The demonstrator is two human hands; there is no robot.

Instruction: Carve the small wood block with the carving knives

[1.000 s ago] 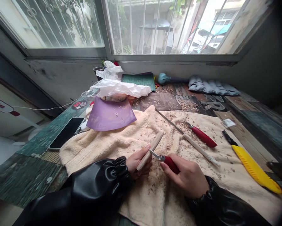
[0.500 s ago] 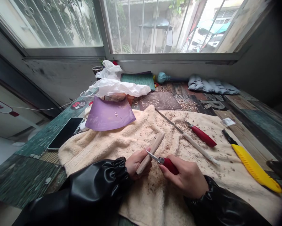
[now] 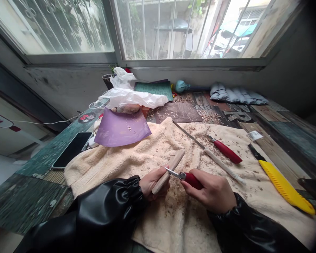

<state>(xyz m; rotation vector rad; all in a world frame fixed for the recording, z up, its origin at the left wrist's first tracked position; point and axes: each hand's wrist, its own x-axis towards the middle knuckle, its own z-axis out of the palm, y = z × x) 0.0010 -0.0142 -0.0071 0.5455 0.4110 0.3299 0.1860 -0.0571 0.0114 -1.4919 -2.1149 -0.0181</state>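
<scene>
My left hand (image 3: 155, 183) is wrapped round a pale piece of wood (image 3: 176, 160), which slants up to the right over a cream towel (image 3: 115, 160). In my right hand (image 3: 212, 189) is a carving knife (image 3: 192, 180) with a red handle and a short blade. The blade lies across the wood, its tip close to my left thumb. Wood shavings are scattered on the towel around both hands. Beyond my right hand lie a long thin file (image 3: 217, 163) with a pale handle and a second red-handled knife (image 3: 228, 151).
A yellow-handled tool (image 3: 286, 186) with a black end lies at the right. To the left are a phone (image 3: 73, 149) and a purple sheet (image 3: 122, 130). White plastic bags (image 3: 139, 97), a green mat (image 3: 155, 90) and a grey padded bundle (image 3: 237, 94) sit along the window side.
My right hand has moved slightly right and up, and the knife blade now lies flatter across the wood. My left hand keeps its hold, almost unmoved.
</scene>
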